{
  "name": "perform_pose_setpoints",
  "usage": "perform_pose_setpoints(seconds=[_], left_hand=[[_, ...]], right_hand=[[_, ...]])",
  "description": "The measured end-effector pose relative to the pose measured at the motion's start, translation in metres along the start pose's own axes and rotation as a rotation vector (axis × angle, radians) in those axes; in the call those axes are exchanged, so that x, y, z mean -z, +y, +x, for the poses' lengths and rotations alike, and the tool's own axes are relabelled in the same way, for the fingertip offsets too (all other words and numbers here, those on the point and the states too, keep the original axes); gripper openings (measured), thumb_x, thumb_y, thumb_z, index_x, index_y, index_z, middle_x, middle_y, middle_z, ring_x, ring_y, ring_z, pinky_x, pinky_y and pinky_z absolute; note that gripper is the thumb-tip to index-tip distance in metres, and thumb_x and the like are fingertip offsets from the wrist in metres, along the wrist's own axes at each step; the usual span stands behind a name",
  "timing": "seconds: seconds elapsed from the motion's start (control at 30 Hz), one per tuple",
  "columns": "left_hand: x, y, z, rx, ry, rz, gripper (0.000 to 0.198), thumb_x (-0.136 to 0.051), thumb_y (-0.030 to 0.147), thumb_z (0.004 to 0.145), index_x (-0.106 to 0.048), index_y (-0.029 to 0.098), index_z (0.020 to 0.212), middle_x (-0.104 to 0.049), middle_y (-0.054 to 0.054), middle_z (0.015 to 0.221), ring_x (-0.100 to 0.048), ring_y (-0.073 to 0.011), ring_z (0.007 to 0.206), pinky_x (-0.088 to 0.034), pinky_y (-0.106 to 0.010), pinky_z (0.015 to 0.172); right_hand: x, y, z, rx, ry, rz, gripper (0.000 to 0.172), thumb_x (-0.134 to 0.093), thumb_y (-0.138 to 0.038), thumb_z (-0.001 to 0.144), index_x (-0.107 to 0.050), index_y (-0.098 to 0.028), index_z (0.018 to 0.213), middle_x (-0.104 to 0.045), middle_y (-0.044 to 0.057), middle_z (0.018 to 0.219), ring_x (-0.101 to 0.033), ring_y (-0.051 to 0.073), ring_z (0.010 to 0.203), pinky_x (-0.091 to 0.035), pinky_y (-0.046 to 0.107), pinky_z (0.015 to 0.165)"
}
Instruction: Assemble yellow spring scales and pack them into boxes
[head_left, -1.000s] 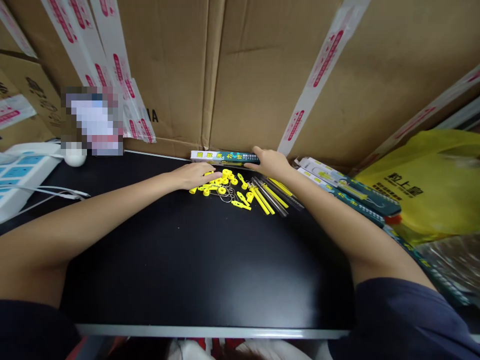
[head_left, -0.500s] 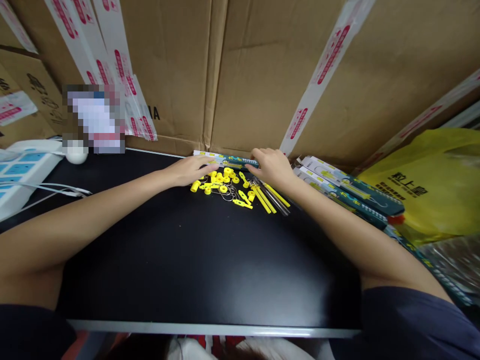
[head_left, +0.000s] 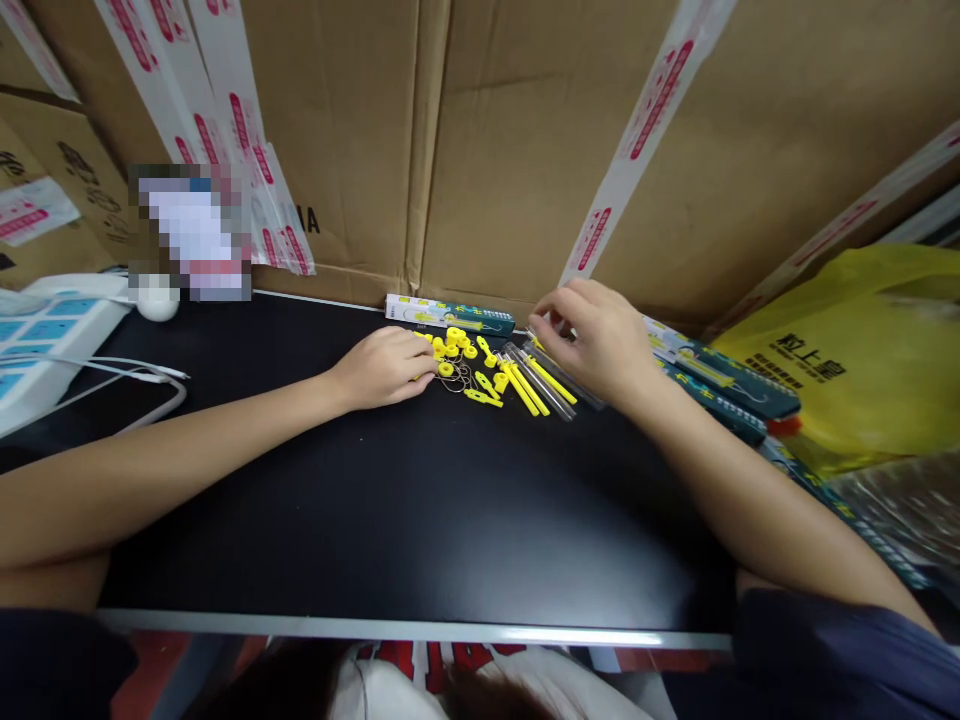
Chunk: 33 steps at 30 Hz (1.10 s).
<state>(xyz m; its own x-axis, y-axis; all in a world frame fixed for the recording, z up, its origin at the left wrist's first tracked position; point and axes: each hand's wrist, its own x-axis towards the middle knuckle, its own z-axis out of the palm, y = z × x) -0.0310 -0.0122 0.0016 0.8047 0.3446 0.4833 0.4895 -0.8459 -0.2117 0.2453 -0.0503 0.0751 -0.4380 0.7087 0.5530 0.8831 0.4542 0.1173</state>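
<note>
A pile of small yellow plastic parts (head_left: 457, 352) with thin wire rings lies at the back of the black table (head_left: 375, 500). Beside it lie yellow rods and clear tubes (head_left: 536, 382). My left hand (head_left: 382, 365) rests on the table at the pile's left edge, fingers curled over a small yellow part. My right hand (head_left: 600, 335) is lifted a little above the tubes, thumb and fingers pinched at the end of a clear tube. A long printed box (head_left: 450, 313) lies behind the pile against the cardboard.
Tall taped cardboard boxes (head_left: 525, 150) wall the back of the table. More long printed boxes (head_left: 712, 375) are stacked at the right, next to a yellow plastic bag (head_left: 847, 370). A white power strip (head_left: 45, 340) and its cable (head_left: 112, 375) sit at the left.
My right hand left the long box, rose and moved right over the tubes. My left hand slid back a little and curled over the yellow parts at the pile's left edge.
</note>
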Motion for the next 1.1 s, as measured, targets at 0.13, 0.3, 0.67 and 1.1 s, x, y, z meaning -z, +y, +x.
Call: perform_pose_setpoints(seconds=[0.13, 0.3, 0.67, 1.1], left_hand=[[-0.004, 0.000, -0.002, -0.051, 0.010, -0.017, 0.024, -0.045, 0.026, 0.093, -0.069, 0.020, 0.092, -0.070, -0.006, 0.093, -0.063, -0.0183, 0.089, -0.046, -0.035, 0.083], [-0.006, 0.001, -0.002, -0.035, 0.011, -0.028, 0.023, -0.046, 0.025, 0.093, -0.068, 0.021, 0.092, -0.071, -0.005, 0.093, -0.064, -0.0181, 0.090, -0.047, -0.035, 0.084], [-0.007, 0.000, -0.003, -0.019, 0.003, -0.065, 0.023, -0.046, 0.025, 0.092, -0.070, 0.022, 0.093, -0.071, -0.006, 0.092, -0.063, -0.0185, 0.090, -0.047, -0.036, 0.085], [-0.005, 0.004, -0.001, -0.030, -0.020, 0.021, 0.025, -0.044, 0.024, 0.093, -0.068, 0.021, 0.099, -0.072, -0.006, 0.099, -0.064, -0.0196, 0.095, -0.048, -0.037, 0.088]], right_hand=[[-0.014, 0.024, 0.003, -0.131, -0.296, 0.044, 0.014, -0.054, -0.029, 0.086, -0.062, -0.020, 0.079, -0.065, 0.004, 0.074, -0.056, 0.016, 0.065, -0.034, 0.028, 0.060], [-0.031, 0.031, 0.001, -0.130, -0.523, 0.010, 0.020, -0.055, -0.036, 0.084, -0.060, -0.020, 0.074, -0.066, 0.004, 0.072, -0.056, 0.016, 0.063, -0.033, 0.027, 0.057], [-0.039, -0.007, -0.012, -0.029, -0.619, -0.240, 0.022, -0.048, -0.033, 0.084, -0.063, -0.017, 0.091, -0.072, 0.013, 0.081, -0.068, 0.026, 0.072, -0.032, 0.029, 0.052], [-0.039, 0.000, -0.006, -0.154, -0.574, -0.201, 0.023, -0.050, -0.035, 0.082, -0.066, -0.019, 0.080, -0.072, 0.011, 0.081, -0.067, 0.025, 0.072, -0.033, 0.029, 0.053]])
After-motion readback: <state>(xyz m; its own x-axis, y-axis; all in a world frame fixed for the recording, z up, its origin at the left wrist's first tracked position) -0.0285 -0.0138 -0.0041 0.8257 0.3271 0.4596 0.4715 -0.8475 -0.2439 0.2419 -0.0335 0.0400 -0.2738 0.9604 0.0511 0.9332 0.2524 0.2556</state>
